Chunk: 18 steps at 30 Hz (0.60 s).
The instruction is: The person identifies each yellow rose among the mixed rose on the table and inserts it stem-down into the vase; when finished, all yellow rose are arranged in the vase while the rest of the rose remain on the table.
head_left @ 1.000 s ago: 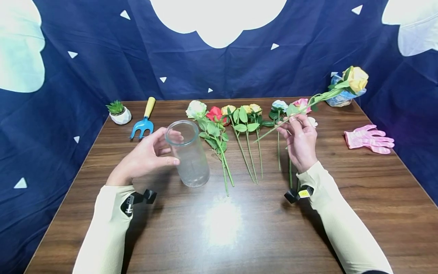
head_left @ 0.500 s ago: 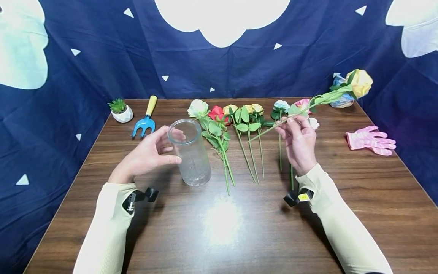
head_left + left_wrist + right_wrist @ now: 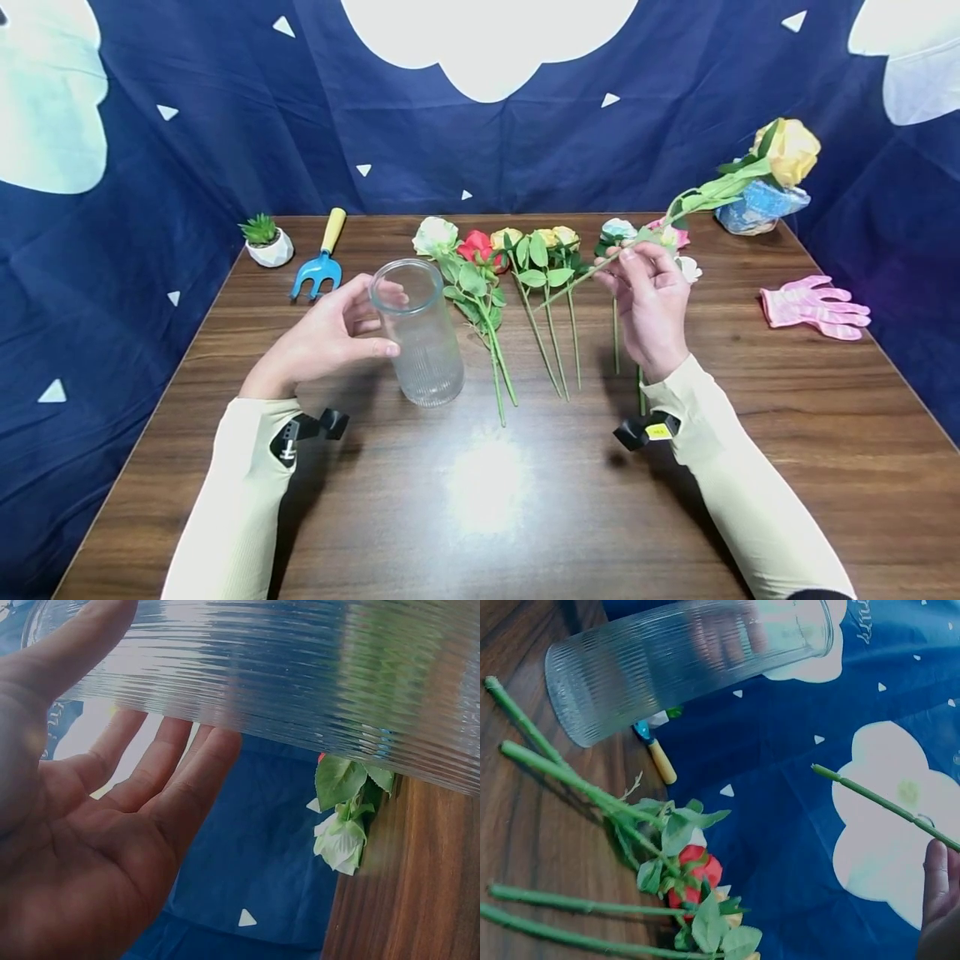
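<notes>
Raised since a moment ago, the yellow rose (image 3: 787, 150) tilts right of the vase (image 3: 417, 333). Right hand (image 3: 651, 304) pinches its stem; left hand (image 3: 322, 337) clasps the empty vase, bare surface (image 3: 525, 500) nearer the person.

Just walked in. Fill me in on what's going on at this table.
A person sits at a brown wooden table. Their left hand holds a clear ribbed glass vase that stands upright on the table. Their right hand pinches the green stem of a yellow artificial rose, lifted in the air with its bloom up to the right and its cut end pointing toward the vase. A row of other artificial roses lies behind the vase. A pink glove lies to the right.
</notes>
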{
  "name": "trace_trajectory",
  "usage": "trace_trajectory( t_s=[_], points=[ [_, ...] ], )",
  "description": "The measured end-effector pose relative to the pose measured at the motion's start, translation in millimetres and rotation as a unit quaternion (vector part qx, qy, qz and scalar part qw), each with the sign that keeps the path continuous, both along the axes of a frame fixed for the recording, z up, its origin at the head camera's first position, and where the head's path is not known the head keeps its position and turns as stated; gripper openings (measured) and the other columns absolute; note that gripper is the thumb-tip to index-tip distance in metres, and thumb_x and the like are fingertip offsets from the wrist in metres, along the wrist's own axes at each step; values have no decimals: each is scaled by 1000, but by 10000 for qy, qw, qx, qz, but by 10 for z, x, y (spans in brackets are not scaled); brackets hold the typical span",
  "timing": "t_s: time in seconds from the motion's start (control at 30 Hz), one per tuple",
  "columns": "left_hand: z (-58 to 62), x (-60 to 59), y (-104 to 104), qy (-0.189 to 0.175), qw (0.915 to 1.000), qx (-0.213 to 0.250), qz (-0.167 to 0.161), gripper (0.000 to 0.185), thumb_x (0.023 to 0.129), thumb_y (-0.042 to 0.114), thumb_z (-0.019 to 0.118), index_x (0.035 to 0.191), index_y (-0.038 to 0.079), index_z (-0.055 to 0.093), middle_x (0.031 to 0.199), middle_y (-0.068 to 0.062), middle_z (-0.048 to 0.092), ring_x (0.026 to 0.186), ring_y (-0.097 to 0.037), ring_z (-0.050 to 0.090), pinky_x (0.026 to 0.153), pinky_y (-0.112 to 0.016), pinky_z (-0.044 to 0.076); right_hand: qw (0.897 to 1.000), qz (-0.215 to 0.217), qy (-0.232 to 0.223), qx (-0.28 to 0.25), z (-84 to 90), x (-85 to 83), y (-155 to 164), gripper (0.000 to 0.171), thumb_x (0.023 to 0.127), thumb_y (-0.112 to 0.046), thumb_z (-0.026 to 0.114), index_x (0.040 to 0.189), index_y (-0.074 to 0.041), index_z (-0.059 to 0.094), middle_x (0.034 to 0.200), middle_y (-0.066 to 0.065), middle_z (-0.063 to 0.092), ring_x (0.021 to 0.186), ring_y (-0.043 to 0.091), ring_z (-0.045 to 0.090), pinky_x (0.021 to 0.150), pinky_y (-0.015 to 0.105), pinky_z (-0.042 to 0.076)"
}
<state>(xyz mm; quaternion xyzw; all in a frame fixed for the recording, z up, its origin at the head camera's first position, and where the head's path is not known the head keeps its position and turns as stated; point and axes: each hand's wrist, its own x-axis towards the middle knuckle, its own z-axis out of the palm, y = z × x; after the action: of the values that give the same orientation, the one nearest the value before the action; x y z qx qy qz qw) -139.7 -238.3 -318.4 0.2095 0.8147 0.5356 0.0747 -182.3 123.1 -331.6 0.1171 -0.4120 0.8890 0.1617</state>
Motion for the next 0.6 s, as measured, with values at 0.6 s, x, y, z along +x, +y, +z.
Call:
trace_trajectory(
  t_s=[0.6],
  points=[
    [0,0,-11,-107,9999,-93,0,63,84,-9,79,139,-6,46,140,-21,58,120,-4,62,105,-15,48,9985,237,482,-75,438,-16,-523,35,100,18,44,99,-6,69,89,7,72,75,18,72,68,26,63]
  ],
)
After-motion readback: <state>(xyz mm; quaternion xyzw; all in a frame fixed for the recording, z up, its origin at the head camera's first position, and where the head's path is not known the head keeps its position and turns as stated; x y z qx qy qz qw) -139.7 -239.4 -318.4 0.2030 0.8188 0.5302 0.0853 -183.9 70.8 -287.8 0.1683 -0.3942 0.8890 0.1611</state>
